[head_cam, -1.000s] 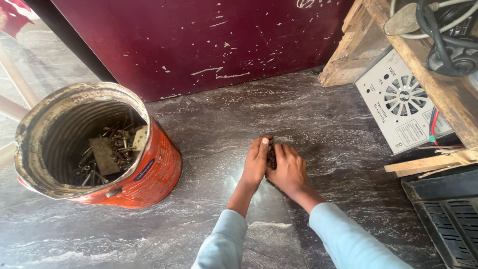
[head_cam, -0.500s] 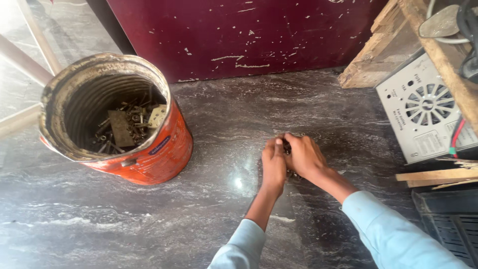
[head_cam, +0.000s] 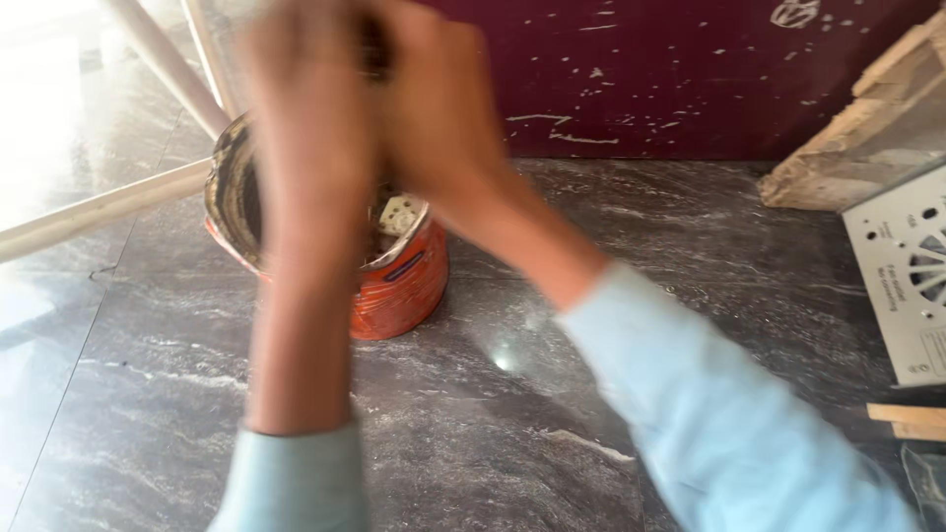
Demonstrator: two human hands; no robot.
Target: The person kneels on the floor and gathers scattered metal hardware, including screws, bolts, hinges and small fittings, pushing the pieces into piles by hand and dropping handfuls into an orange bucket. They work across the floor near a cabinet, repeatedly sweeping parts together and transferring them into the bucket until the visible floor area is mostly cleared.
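Left hand: is hanging raised over the can, motion-blurred, back of the hand facing the camera, pressed against the right hand.
Right hand: is hanging beside the left one, touching it, also blurred, just above the can's rim.
Grip: the fingers of both hands are curling together at the top of the frame around something small and dark; the blur is hiding what it is and whether either hand is truly clamping it, so the grip cannot be told.
Can: an orange, battered metal can is standing upright on the floor, directly under and behind the two hands; its grey rim is showing on both sides of the left forearm.
Can contents: a pale, dotted piece is lying inside near the right rim; the rest is being hidden by the hands.
Sleeves: light blue cuffs are covering both forearms, running down to the bottom edge.
Floor: dark grey marbled stone is carrying the can, with a small glare spot just right of it.
Wall: a maroon panel with white scratches is standing behind the can.
Right side: a white vented box is resting well apart from the can, below a wooden frame.
Left side: pale rods are slanting across the floor towards the can.
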